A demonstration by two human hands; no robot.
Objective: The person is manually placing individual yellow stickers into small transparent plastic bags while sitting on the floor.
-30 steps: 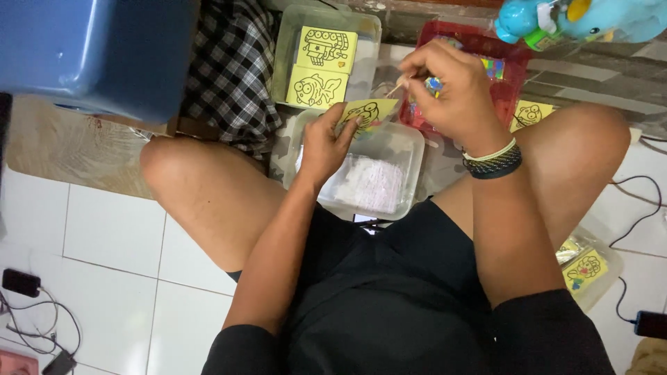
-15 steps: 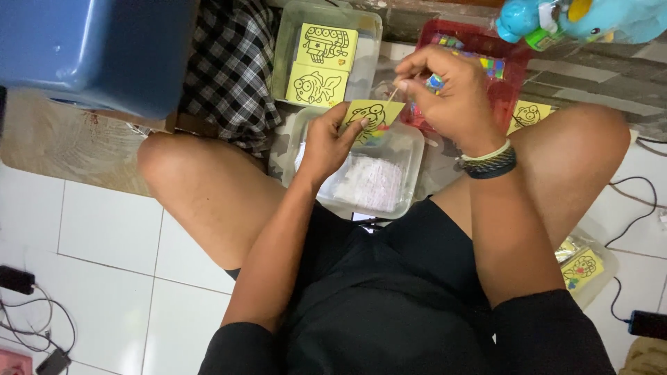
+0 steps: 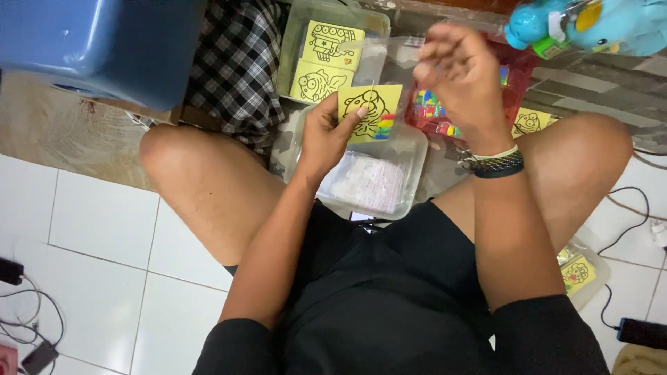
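My left hand (image 3: pixel 325 135) holds a yellow picture card (image 3: pixel 374 114) by its left edge, thumb on its face. The card shows a line drawing partly filled with colour. It hovers over a clear plastic tub (image 3: pixel 411 173) with pale powder (image 3: pixel 368 182) in it, set between my bare knees. My right hand (image 3: pixel 458 76) is raised and blurred above a red tray (image 3: pixel 520 73) of small coloured tubes (image 3: pixel 432 111). Its fingers are curled together, and what they hold, if anything, is hidden.
A second clear tub (image 3: pixel 297 48) behind holds two more yellow cards (image 3: pixel 330 38). A checked cloth (image 3: pixel 233 62) and a blue plastic bin (image 3: pixel 97 42) lie at the left, a blue toy (image 3: pixel 590 24) top right. Another card (image 3: pixel 531 121), a bagged card (image 3: pixel 577 272) and cables (image 3: pixel 625 208) sit on the tiles.
My right hand has lifted off the card and up over the red tray. My left hand has raised the card and turned its face toward me.
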